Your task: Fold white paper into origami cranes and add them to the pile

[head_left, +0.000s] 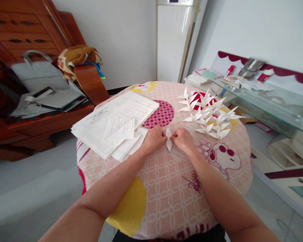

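Between my two hands, over the middle of the table, is a small piece of folded white paper (168,138), a narrow diamond pointed at both ends. My left hand (155,137) pinches its left side with closed fingers. From the right, my right hand (183,138) grips the other side between thumb and fingers. Several finished white paper cranes (207,112) stand in a cluster beyond my right hand. To the left lies a thick stack of printed paper (111,124), with smaller cut sheets (127,145) at its near edge beside my left forearm.
A pink patterned cloth (164,188) covers the round table. At right stands a glass shelf unit (267,101) with metal bowls (252,65) and papers on it. A wooden chair (87,80) with a grey bag (35,75) is at left. A tall white cabinet (173,43) stands behind.
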{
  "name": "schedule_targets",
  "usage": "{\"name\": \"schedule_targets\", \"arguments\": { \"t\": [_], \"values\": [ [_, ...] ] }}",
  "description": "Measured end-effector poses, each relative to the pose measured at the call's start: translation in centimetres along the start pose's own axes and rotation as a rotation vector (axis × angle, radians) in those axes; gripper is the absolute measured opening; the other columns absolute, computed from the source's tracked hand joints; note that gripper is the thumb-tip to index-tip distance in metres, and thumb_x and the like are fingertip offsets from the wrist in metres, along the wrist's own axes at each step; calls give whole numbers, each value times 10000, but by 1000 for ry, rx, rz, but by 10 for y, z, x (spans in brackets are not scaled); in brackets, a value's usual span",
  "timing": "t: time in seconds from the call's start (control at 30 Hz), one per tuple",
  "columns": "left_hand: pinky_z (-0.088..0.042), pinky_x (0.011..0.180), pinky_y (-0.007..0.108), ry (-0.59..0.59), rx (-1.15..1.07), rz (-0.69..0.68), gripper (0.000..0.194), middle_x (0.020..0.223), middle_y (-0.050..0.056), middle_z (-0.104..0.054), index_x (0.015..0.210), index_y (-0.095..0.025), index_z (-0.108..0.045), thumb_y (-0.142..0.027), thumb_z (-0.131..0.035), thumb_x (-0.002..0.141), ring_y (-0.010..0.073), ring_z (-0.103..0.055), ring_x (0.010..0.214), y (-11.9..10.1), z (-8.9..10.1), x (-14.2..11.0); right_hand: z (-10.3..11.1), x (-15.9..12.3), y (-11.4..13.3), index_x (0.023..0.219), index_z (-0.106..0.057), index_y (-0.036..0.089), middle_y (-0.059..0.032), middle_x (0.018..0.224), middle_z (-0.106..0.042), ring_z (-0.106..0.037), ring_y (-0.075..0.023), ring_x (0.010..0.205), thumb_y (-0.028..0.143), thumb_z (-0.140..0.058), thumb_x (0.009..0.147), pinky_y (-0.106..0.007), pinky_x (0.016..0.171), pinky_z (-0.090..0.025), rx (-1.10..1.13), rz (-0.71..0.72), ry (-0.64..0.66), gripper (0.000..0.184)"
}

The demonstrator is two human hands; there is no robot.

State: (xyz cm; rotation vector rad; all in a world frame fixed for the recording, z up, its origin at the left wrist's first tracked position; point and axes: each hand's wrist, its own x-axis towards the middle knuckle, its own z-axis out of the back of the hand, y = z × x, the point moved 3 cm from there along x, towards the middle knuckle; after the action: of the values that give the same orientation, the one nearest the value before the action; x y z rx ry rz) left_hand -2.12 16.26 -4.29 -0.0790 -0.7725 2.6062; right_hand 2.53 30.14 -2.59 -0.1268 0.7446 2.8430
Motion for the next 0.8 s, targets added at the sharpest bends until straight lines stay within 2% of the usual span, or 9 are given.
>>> {"name": "schedule_targets", "arguments": {
  "t": [0.2, 0.33, 0.43, 0.57, 0.67, 0.8],
  "values": [
    [-326, 554, 254, 6, -29, 5, 156, 573, 15, -574, 579, -133, -640, -116, -566, 715, 129, -509, 553, -4, 3, -2, -2, 2, -2, 778, -783, 172, -80, 746, -739, -636, -177, 686, 261, -667, 808, -274, 602, -378, -6, 6, -36, 150],
    [-395, 600, 271, -9, -18, 30, 147, 599, 26, -596, 611, -138, -651, -137, -574, 735, 152, -550, 580, -5, 3, -5, -2, 3, -2, 793, -784, 174, -88, 789, -750, -656, -193, 737, 262, -689, 793, -276, 624, -397, -13, -5, -49, 129],
    [-457, 686, 291, -78, -15, -8, 60, 753, 60, -663, 739, -138, -666, -147, -608, 751, 183, -611, 704, -4, 2, -8, -1, 2, -2, 786, -774, 171, -84, 781, -744, -658, -194, 742, 253, -694, 782, -273, 628, -401, -5, -8, -51, 114],
    [-483, 778, 300, -195, -28, -142, 238, 987, 86, -686, 984, -154, -643, -110, -622, 751, 197, -630, 866, -4, 2, -14, -2, 3, -3, 775, -760, 174, -70, 755, -731, -643, -179, 717, 248, -688, 781, -266, 619, -387, 5, -4, -51, 104],
    [-474, 741, 283, -141, -67, -193, 174, 930, 64, -701, 917, -167, -665, -92, -578, 786, 176, -632, 813, -2, 0, -15, -2, 4, -5, 771, -757, 170, -66, 753, -731, -624, -166, 693, 257, -707, 780, -264, 608, -370, 4, 13, -57, 102],
    [-449, 669, 256, -51, -171, -142, 148, 782, 28, -710, 811, -159, -703, -82, -581, 775, 150, -626, 703, 1, -1, -11, -2, 5, -7, 765, -751, 164, -58, 740, -728, -605, -153, 666, 247, -723, 782, -261, 601, -363, 8, 45, -44, 89]
  ]
}}
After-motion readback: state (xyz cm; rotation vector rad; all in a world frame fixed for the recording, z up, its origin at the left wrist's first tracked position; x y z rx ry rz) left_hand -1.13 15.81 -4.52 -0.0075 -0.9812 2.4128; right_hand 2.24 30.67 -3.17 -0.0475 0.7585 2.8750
